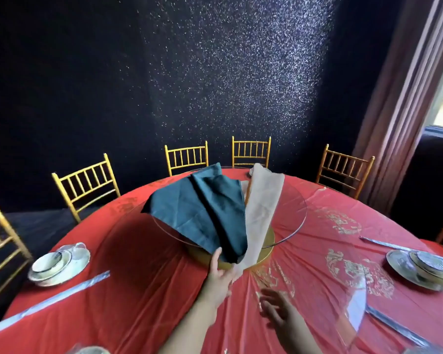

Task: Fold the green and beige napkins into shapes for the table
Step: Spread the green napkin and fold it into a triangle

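Observation:
My left hand (219, 273) grips the near ends of two cloths and holds them up over the round table. The dark green napkin (202, 210) fans out to the left and away from me. The beige napkin (261, 213) stretches as a long strip beside it on the right. My right hand (275, 309) hovers just below and to the right, blurred, fingers spread and holding nothing.
The table wears a red cloth with gold print (138, 290). A glass turntable (292, 215) on a gold base stands in its middle. Plates with bowls sit at the left (58, 264) and right (425, 268). Wrapped chopsticks (51, 300) lie nearby. Gold chairs (87, 182) ring the far side.

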{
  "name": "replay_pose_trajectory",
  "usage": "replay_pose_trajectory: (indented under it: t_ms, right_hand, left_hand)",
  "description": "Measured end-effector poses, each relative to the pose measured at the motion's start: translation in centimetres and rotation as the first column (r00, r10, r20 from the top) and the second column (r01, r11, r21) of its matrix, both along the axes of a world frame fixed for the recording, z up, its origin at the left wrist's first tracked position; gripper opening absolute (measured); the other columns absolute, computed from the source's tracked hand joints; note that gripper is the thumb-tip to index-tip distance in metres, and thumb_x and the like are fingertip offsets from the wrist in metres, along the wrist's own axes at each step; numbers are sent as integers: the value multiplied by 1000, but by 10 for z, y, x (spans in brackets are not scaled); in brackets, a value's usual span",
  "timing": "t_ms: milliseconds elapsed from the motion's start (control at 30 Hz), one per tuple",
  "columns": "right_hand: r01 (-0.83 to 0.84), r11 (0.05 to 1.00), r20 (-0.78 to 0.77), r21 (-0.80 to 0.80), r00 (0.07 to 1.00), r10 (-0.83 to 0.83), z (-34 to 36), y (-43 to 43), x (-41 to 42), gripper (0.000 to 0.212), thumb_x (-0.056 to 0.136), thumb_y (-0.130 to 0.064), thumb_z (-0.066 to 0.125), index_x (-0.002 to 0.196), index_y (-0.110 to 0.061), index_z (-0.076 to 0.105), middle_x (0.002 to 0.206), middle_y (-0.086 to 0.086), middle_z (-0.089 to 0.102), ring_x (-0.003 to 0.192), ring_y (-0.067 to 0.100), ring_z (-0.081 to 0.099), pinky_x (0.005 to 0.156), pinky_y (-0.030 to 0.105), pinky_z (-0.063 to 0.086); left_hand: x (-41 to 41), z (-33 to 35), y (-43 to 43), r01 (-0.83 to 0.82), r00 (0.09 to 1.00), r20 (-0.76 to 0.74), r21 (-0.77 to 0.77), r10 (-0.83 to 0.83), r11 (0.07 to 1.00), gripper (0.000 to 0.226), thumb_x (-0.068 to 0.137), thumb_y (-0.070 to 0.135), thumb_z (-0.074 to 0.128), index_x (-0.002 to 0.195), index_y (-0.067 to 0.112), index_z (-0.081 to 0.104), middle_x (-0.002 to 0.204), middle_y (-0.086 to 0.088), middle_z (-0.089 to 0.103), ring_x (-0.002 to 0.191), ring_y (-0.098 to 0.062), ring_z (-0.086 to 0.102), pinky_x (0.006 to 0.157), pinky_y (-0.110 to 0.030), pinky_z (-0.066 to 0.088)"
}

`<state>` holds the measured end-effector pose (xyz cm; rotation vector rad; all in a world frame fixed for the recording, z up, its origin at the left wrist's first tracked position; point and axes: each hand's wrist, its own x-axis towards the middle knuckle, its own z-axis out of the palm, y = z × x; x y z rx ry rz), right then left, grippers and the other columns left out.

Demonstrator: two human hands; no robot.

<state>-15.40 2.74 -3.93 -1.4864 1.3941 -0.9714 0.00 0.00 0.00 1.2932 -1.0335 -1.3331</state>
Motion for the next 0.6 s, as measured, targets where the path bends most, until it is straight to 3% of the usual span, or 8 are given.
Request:
replay_pose_trajectory:
  t_ms: [67, 133, 200, 333, 400, 467, 533, 600]
  right_hand:
    - [1, 1000, 70, 8, 998, -2, 1, -9, 7, 24, 91, -16, 53, 95, -39, 51, 103, -5, 65, 83, 10, 64, 62, 18, 47]
    - [11, 1000, 132, 2, 991, -12, 1, -15, 12, 21, 92, -14, 52, 102, -33, 52, 105, -4, 63, 82, 13, 63, 62, 19, 48]
    - [33, 999, 179, -19, 983, -30, -3, -19, 15, 20, 93, -15, 50, 108, -29, 51, 105, -5, 62, 85, 15, 64, 62, 19, 50]
    - [128, 987, 260, -97, 961, -99, 0, -29, 25, 12, 93, -18, 48, 94, -29, 52, 97, 0, 62, 75, 8, 64, 61, 21, 49]
    - [200, 962, 242, -185, 958, -153, 1, -28, 29, 9, 92, -22, 51, 84, -26, 52, 85, 0, 62, 65, 1, 58, 63, 21, 45]
    - [218, 946, 232, -239, 959, -162, 0, -22, 32, 18, 89, -34, 51, 77, -21, 53, 74, -4, 59, 63, 1, 54, 63, 17, 40]
    - [195, 952, 231, -237, 963, -139, -3, -14, 35, 36, 84, -48, 48, 74, -13, 53, 63, -6, 57, 59, 5, 50, 60, 22, 37]
    - [161, 957, 231, -243, 967, -104, -11, -6, 39, 31, 86, -38, 55, 73, -10, 55, 50, -4, 58, 49, 5, 51, 56, 26, 38]
  left_hand:
    - [-4, -1, -18, -47, 999, -6, -51, 47, 998, 48, 96, 13, 47, 139, 22, 28, 93, -8, 55, 81, -14, 49, 60, -13, 44]
    - [-5, -6, -33, -150, 981, 115, -67, 157, 986, 39, 93, 4, 49, 132, 3, 44, 112, -11, 59, 92, -12, 52, 69, -12, 43]
    - [-4, -22, -38, -230, 948, 198, -103, 247, 968, 32, 89, -2, 54, 120, -5, 54, 118, -18, 59, 98, -16, 53, 74, -14, 43]
    - [-1, -49, -30, -242, 924, 238, -246, 301, 939, 19, 85, -3, 58, 100, 5, 66, 91, -3, 67, 95, -20, 63, 86, -29, 49]
    - [0, -59, -16, -186, 887, 308, -448, 346, 875, 18, 84, 7, 59, 87, 23, 66, 79, 16, 67, 84, -5, 64, 82, -22, 49]
    - [1, -68, 0, -101, 840, 350, -650, 414, 754, 14, 81, 22, 53, 83, 26, 66, 82, 25, 66, 83, 6, 61, 77, -8, 45]
    - [3, -77, 17, 13, 815, 389, -752, 428, 659, 22, 79, 22, 48, 87, 20, 68, 85, 20, 65, 83, 7, 60, 77, -4, 43]
    - [2, -86, 35, 117, 806, 418, -806, 419, 580, 21, 79, 15, 48, 90, 20, 65, 86, 12, 66, 82, 1, 62, 77, -7, 46]
